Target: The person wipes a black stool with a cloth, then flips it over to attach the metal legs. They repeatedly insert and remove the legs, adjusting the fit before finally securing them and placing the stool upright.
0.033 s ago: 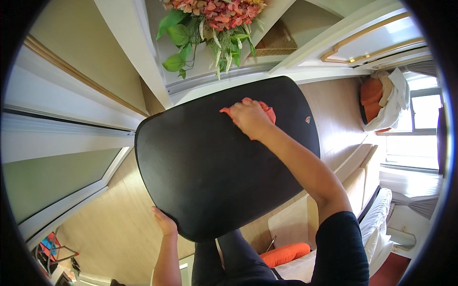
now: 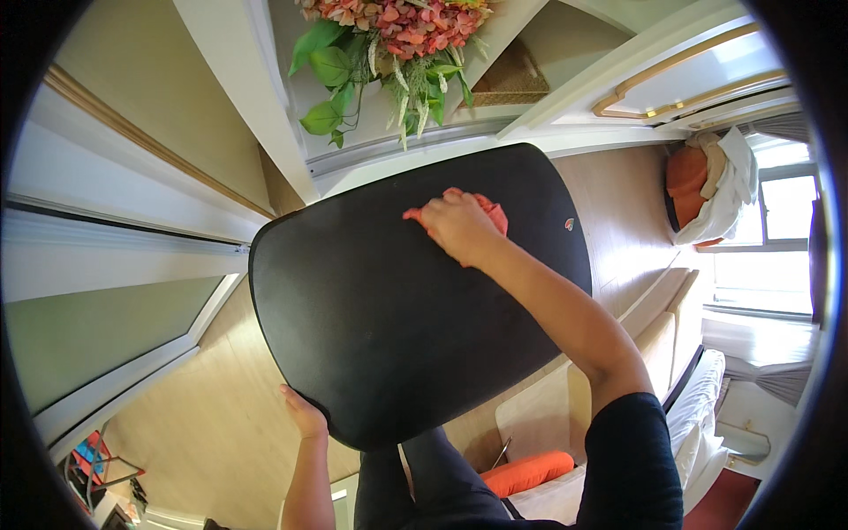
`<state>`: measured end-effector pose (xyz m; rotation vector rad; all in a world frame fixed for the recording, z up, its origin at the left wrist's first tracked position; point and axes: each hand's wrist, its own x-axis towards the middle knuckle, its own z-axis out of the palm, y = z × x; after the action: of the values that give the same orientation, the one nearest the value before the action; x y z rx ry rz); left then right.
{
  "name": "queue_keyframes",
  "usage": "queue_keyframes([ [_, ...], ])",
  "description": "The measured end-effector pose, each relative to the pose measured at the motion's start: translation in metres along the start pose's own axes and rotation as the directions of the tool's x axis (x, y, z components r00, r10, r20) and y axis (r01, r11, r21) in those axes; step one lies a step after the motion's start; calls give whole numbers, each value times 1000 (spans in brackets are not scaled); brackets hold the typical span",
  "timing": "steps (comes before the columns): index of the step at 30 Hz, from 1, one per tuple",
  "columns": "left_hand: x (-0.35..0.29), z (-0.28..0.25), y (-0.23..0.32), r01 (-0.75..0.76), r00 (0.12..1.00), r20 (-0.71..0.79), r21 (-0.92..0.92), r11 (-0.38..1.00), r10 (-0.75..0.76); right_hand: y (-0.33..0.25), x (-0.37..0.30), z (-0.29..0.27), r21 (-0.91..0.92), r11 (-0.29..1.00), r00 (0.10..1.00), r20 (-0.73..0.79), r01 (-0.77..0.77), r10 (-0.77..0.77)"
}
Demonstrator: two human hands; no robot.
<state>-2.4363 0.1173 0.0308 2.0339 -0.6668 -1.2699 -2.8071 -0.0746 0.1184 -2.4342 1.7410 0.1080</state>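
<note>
A cloth [image 2: 494, 215] is held under the right hand [image 2: 455, 228] on the far part of the table [image 2: 380, 318]; its near left edge is met by the left hand [image 2: 306, 415]. Flowers [image 2: 428, 31] are placed beyond the far edge.

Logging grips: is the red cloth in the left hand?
No, the right hand holds the red cloth; the left hand is at the edge of the black tabletop.

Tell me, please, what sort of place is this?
It looks like a room in a home, though I cannot tell which: there are pink flowers, a window with grey curtains, and a wood-look floor around the black tabletop.
</note>
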Motion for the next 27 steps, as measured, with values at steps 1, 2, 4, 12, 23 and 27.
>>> queue_keyframes([
  [1, 2, 0, 1, -16, 1000, 8, 0, 1000, 16, 1, 3, -5, 26, 1000, 998, 59, 3, -4],
  [2, 1, -2, 0, -25, 999, 24, 10, 1000, 25, -1, 0, -9, 56, 998, 992, 127, -6, -1],
  [4, -1, -2, -6, -27, 1000, 13, -15, 1000, 27, 13, 0, -1, 16, 1000, 999, 29, -19, 18],
  [12, 0, 1, 3, 24, 1000, 6, -54, 998, -24, 11, -7, 7, 77, 996, 997, -70, 41, -36],
  [23, 19, -5, -40, 62, 983, 181, -234, 970, -19, -236, -41, 59, 483, 818, 946, -236, 311, -221],
  [27, 7, -7, -16, 65, 996, 73, -157, 986, -54, -62, -29, 30, 234, 970, 925, -350, -69, 150],
])
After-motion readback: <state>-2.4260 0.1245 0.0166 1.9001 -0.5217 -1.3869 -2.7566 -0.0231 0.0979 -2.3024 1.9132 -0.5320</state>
